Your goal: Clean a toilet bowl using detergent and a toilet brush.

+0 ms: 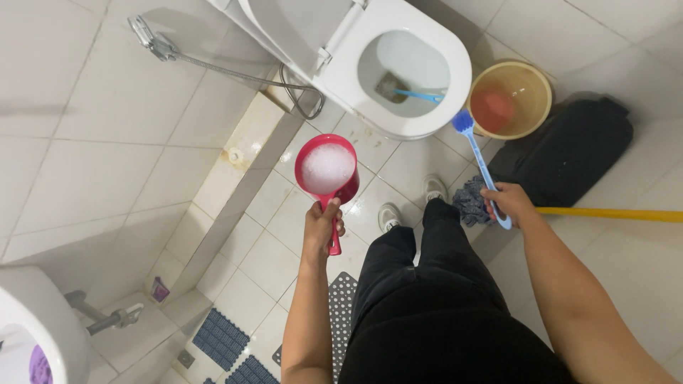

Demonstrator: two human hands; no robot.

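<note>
My left hand (321,226) grips the handle of a pink dipper (327,171) filled with white foam, held level above the tiled floor in front of the toilet. My right hand (506,203) holds a blue toilet brush (478,156) by its handle, bristle head up and pointing toward the bowl's rim. The white toilet (455,78) stands open, and another blue-handled brush (413,92) rests inside the bowl. My black trousers and white shoes (389,215) are below, between my two arms.
A beige bucket (538,107) with reddish water stands right of the toilet, next to a black bag (576,149). A yellow pole (612,213) lies across the right. A grey rag (469,203) lies by my feet. A spray hose (213,67) hangs on the wall. Dark mats (220,338) lie at the lower left.
</note>
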